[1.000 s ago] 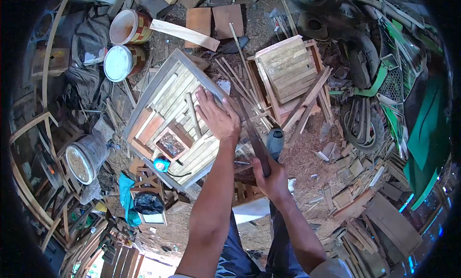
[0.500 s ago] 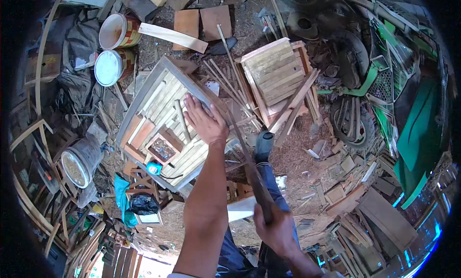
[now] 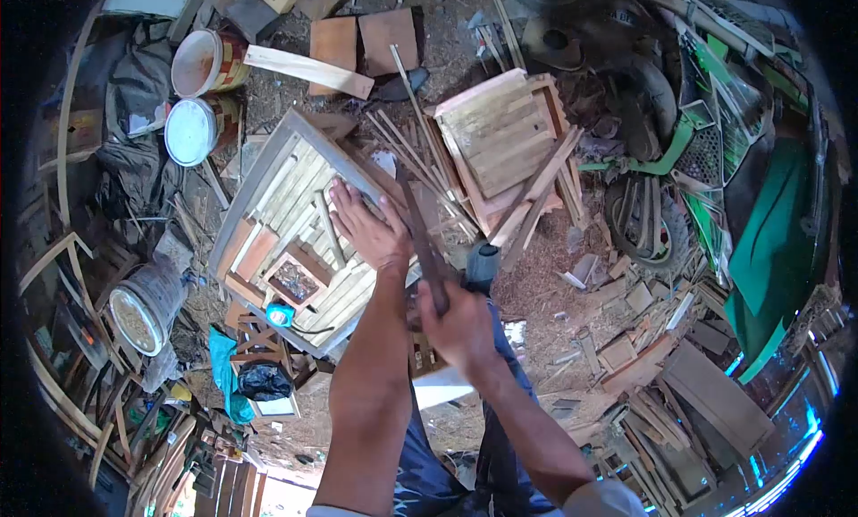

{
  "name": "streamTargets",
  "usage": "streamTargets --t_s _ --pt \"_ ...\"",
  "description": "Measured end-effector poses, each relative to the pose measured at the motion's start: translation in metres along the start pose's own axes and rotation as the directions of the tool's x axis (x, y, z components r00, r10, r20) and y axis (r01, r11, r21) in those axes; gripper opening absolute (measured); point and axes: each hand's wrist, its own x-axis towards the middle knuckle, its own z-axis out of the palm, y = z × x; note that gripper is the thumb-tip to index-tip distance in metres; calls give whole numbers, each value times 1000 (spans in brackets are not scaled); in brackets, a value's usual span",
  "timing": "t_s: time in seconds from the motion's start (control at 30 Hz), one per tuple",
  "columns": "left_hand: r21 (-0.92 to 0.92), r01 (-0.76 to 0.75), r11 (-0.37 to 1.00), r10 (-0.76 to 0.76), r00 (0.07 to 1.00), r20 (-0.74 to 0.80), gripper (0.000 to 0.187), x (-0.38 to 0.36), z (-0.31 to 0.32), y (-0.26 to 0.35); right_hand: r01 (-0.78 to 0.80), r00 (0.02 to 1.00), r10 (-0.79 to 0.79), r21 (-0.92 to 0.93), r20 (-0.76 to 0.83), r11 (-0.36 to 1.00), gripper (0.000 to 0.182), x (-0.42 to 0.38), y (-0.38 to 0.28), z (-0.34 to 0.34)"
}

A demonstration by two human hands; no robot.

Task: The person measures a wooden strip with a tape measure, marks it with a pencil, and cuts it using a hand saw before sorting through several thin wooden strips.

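My left hand (image 3: 371, 228) lies with spread fingers on the right edge of a slatted wooden panel (image 3: 299, 195) with a grey frame. In my right hand (image 3: 458, 325) is the handle end of a long, dark saw (image 3: 420, 231), which runs along the panel's right edge beside my left hand. On the panel rest a small wooden box (image 3: 298, 277) with bits inside, a hammer-like tool (image 3: 330, 228) and a blue tape measure (image 3: 280, 314).
A second slatted wooden piece (image 3: 500, 137) with loose strips stands right of the panel. Two buckets (image 3: 190, 131) are at upper left, another bucket (image 3: 138, 319) at left. A wheel (image 3: 648, 226) and green parts (image 3: 769, 249) lie to the right. Wood scraps cover the floor.
My right hand has moved up and to the left with the saw, closer to my left hand. My left hand stays on the panel, and the whole view has shifted slightly.
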Motion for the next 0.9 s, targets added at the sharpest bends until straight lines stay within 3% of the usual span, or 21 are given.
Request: streamTargets --t_s 0.03,0.1,0.2,0.27,0.4,0.5,0.57,0.67,0.77,0.83,0.9 --pt "1 -12 1000 12 1000 -8 56 2 1 -2 -53 995 59 -64 84 997 44 10 -6 2" --pt "8 -5 1000 5 1000 8 56 -4 -2 -4 124 983 -112 70 -146 990 42 -43 6 -2" --pt "-4 -1 1000 1 1000 15 57 -5 -3 -6 279 933 -250 80 -258 957 39 -96 16 -13" --pt "-13 15 1000 -15 1000 19 57 -3 -5 -3 132 974 -94 177 -207 975 37 -84 14 -3" --pt "-1 -20 1000 20 1000 -10 56 -5 1 -10 73 992 -73 -5 -100 997 40 3 7 16" --pt "-31 -4 1000 3 1000 -11 56 -4 -2 -4 98 991 -77 215 -108 972 48 -99 8 -20" --pt "-28 2 1000 -2 1000 -9 55 -2 -2 -5 260 953 -233 129 -195 957 51 -109 21 -19" --pt "-7 -4 1000 4 1000 11 55 -9 -6 -3 -20 1000 19 6 7 1000 48 -20 17 8" --pt "9 -4 1000 4 1000 -10 55 -5 -3 -7 42 996 -44 -21 -82 999 46 10 5 16" --pt "-15 14 1000 -14 1000 16 55 -5 -5 -2 146 967 -127 72 -221 987 42 -67 15 -2" --pt "-27 19 999 -19 1000 14 55 -3 -4 -2 327 906 -288 82 -311 941 42 -86 33 -5"
